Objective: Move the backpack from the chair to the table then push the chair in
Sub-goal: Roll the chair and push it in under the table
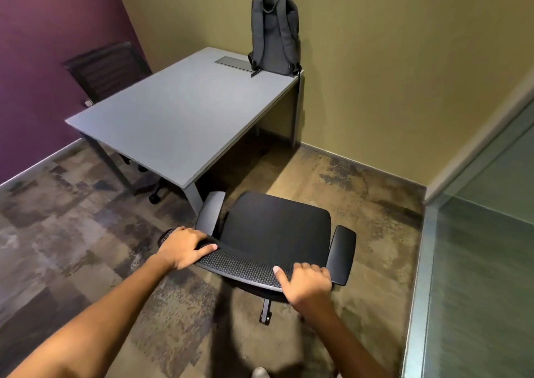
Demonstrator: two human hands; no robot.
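Observation:
A grey backpack point(274, 33) stands upright on the far right corner of the grey table point(179, 120), leaning against the yellow wall. A black office chair point(277, 227) with a mesh backrest stands on the floor in front of the table's near right corner, its seat bare. My left hand point(185, 247) grips the left end of the backrest's top edge. My right hand point(306, 283) grips the right end of the same edge. The chair's seat sits outside the table, beside its leg.
A second dark chair point(107, 68) stands behind the table by the purple wall. A glass partition point(476, 262) with a metal frame runs along the right. A cable hatch point(234, 61) is set into the tabletop. Patterned carpet covers the floor.

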